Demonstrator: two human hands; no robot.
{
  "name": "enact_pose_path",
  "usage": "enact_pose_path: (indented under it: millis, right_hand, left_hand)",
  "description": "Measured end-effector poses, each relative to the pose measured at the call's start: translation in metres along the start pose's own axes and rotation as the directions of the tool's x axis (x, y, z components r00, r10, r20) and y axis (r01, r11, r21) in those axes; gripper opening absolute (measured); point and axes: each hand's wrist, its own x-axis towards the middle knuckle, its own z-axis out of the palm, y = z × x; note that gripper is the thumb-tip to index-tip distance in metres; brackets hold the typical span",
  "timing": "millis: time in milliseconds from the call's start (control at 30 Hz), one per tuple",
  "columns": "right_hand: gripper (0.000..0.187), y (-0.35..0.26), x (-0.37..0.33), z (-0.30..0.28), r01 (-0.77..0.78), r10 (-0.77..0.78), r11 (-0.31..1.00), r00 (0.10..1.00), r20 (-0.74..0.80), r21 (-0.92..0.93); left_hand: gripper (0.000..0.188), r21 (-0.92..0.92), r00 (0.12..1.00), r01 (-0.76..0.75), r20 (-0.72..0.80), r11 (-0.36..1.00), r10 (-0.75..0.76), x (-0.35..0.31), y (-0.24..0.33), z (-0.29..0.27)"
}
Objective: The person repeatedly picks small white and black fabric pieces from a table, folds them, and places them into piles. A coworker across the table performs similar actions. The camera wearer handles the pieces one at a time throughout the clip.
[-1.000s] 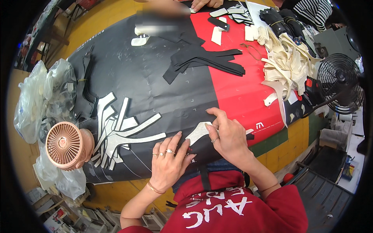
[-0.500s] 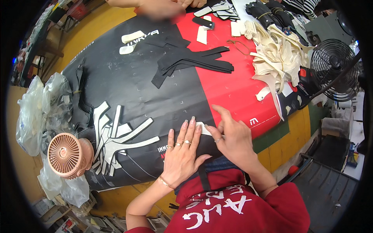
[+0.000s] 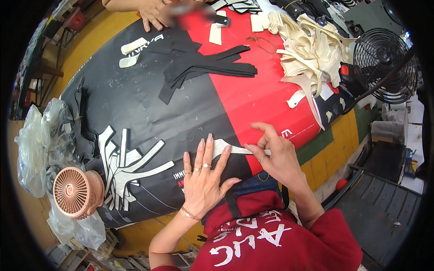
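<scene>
My left hand lies flat on the black part of the mat, fingers stretched out, pressing on the wide end of a white fabric strip. That strip runs rightward over the seam where black meets red. Its narrow right end is pinched between the thumb and fingers of my right hand, which is partly curled. To the left of my hands lies a fanned stack of white-faced strips with black edges. Farther off, several black strips lie crossed over the mat's middle.
A pink fan and clear plastic bags stand at the left edge. Cream fabric strips are heaped at the far right beside a black fan. Another person's hand rests on the far edge of the mat.
My right hand has moved slightly right, and more of the white strip now shows between my hands. The view has shifted a little; the other person's hand now lies on the mat.
</scene>
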Motion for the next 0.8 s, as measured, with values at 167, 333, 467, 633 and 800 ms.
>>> enact_pose_path:
  millis: [167,333,467,633,800]
  right_hand:
    - [0.041,0.000,0.000,0.002,0.012,-0.013,0.999,1.000,-0.019,-0.043]
    - [0.033,0.000,-0.005,0.010,0.100,-0.121,0.973,0.989,-0.090,-0.208]
    - [0.030,0.001,-0.008,0.020,0.191,-0.263,0.913,0.951,-0.161,-0.359]
    - [0.034,-0.005,0.012,0.034,0.337,-0.409,0.875,0.899,-0.158,-0.347]
    - [0.038,-0.018,0.033,0.036,0.360,-0.377,0.916,0.923,-0.073,-0.177]
  left_hand:
    - [0.078,-0.017,1.000,0.011,-0.003,1.000,-0.011,0.001,0.000,-0.001]
    - [0.079,-0.034,1.000,0.028,-0.006,0.999,-0.028,0.002,0.005,-0.003]
    - [0.079,0.007,0.997,0.076,-0.008,0.997,-0.076,0.000,0.012,-0.003]
    - [0.083,0.070,0.960,0.273,-0.086,0.959,-0.267,-0.008,0.018,-0.006]
    - [0.085,-0.068,0.982,0.158,-0.090,0.985,-0.164,-0.008,0.019,-0.002]
